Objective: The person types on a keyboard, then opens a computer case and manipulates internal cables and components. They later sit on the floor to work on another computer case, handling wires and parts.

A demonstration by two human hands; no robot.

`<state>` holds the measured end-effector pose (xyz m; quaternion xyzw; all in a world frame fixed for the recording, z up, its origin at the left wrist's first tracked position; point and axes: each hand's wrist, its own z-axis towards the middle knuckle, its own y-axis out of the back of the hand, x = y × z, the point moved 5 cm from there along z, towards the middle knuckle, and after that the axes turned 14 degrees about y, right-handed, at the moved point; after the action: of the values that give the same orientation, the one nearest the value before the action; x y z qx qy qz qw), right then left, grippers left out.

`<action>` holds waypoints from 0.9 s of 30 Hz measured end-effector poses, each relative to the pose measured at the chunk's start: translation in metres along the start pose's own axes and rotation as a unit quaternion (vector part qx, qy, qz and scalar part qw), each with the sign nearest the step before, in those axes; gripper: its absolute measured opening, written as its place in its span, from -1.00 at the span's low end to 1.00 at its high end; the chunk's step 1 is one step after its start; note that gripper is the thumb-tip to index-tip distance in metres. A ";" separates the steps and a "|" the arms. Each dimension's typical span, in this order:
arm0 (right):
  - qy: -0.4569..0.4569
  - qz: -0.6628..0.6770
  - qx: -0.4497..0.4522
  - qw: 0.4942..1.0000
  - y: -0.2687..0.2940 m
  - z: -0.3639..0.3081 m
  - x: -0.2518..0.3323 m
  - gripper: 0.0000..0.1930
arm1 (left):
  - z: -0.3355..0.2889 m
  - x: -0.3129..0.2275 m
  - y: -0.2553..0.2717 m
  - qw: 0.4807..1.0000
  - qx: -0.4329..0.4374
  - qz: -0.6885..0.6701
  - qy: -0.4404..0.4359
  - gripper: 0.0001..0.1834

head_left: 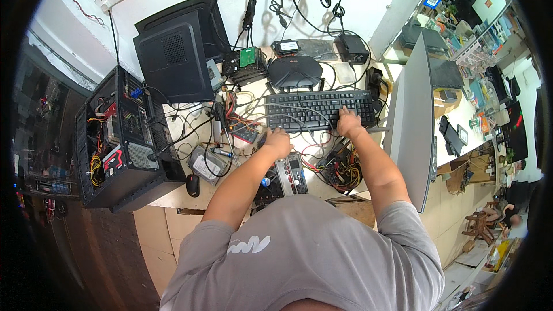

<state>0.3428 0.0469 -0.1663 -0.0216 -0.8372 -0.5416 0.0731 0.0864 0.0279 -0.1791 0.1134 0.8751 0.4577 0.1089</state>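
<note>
"Resting on the keys of a black keyboard (311,103), the right hand (348,122) looks loose and grips nothing, as I read it from my remote seat. The left hand (278,142) sits at the front left edge, fingers bent."

"Is that left one grasping anything?"

"I cannot tell; its own back hides what lies beneath the fingers. The keyboard lies flat on the worktop (175,200), within reach of both hands, thin cables (299,108) looping across it."

"Where could trouble start?"

"With those cables, I judge. A finger hooking one might tug whatever is joined to it, or strike a wrong key. Next out, on the near side of the right hand, a bundle of coloured wires (344,175) could snag an arm drawn back carelessly."

"And on the left?"

"A circuit board (297,174) lies bare near the left wrist; weight lowered onto it could damage a part. Farther out, beyond a hard drive (207,164), a black mouse (193,185) lies near the front edge, where a swinging elbow might knock it off."

"Anything at the margins?"

"An open computer case (124,132) stands far left, innards exposed; a pulled lead could loosen a connection. At right, a monitor (412,118) stands beside the right arm, open to a shove."
</note>
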 end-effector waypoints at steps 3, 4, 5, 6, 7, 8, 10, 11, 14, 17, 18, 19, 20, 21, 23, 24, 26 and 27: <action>-0.005 0.005 0.009 1.000 0.001 -0.005 0.003 -0.38 | 0.004 0.001 -0.002 1.000 -0.015 -0.007 -0.004 -0.47; -0.003 0.011 0.008 1.000 0.002 -0.006 0.003 -0.38 | 0.004 0.001 -0.003 1.000 -0.012 -0.007 -0.002 -0.47; -0.001 0.017 0.008 1.000 0.004 -0.006 0.004 -0.39 | 0.003 0.000 -0.004 1.000 -0.008 -0.008 -0.001 -0.47; -0.005 0.024 0.004 1.000 0.006 -0.005 0.003 -0.40 | 0.002 0.000 -0.002 1.000 -0.007 -0.007 0.001 -0.47; -0.009 0.032 0.000 0.999 0.008 -0.004 0.002 -0.41 | 0.003 0.001 -0.002 1.000 -0.008 -0.006 0.002 -0.47; -0.013 0.039 -0.004 0.999 0.011 -0.003 0.002 -0.42 | 0.005 0.001 -0.005 1.000 -0.010 -0.005 0.002 -0.46; -0.028 0.065 -0.026 0.997 0.018 -0.006 0.004 -0.46 | 0.006 0.002 -0.006 1.000 -0.010 -0.010 0.004 -0.46; -0.024 0.060 -0.026 0.998 0.012 -0.004 0.002 -0.47 | 0.007 0.002 -0.007 1.000 -0.010 -0.014 0.003 -0.45; -0.025 0.059 -0.022 0.998 0.017 -0.001 0.002 -0.48 | 0.006 0.003 -0.003 1.000 -0.006 -0.016 0.002 -0.45; -0.033 0.066 -0.043 0.996 0.020 -0.004 0.002 -0.50 | 0.003 0.001 -0.001 1.000 -0.008 -0.018 -0.003 -0.45; -0.034 0.066 -0.023 0.997 0.019 -0.003 0.002 -0.49 | 0.003 0.002 -0.003 1.000 -0.013 -0.020 -0.004 -0.46; -0.034 0.066 -0.004 0.997 0.019 -0.002 0.003 -0.49 | 0.003 0.002 -0.004 1.000 -0.018 -0.022 -0.004 -0.46; -0.034 0.066 0.016 0.997 0.018 -0.002 0.004 -0.49 | 0.005 0.003 -0.006 1.000 -0.021 -0.019 -0.004 -0.46; -0.036 0.064 -0.014 0.997 0.019 -0.002 0.003 -0.50 | 0.006 0.003 -0.006 1.000 -0.025 -0.016 -0.005 -0.46; -0.039 0.061 -0.073 0.995 0.018 -0.001 -0.001 -0.50 | 0.007 0.002 -0.008 1.000 -0.023 -0.012 -0.008 -0.46; -0.039 0.060 -0.054 0.996 0.017 0.000 0.000 -0.50 | 0.006 0.002 -0.007 1.000 -0.020 -0.011 -0.009 -0.47; -0.040 0.059 -0.014 0.997 0.016 -0.001 0.001 -0.50 | 0.006 0.003 -0.005 1.000 -0.021 -0.009 -0.008 -0.47; -0.041 0.066 -0.022 0.997 0.017 0.000 0.000 -0.50 | 0.005 0.003 -0.005 1.000 -0.024 -0.009 -0.008 -0.47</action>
<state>0.3446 0.0543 -0.1508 -0.1001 -0.8243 -0.5522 0.0740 0.0849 0.0296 -0.1865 0.1070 0.8639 0.4765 0.1228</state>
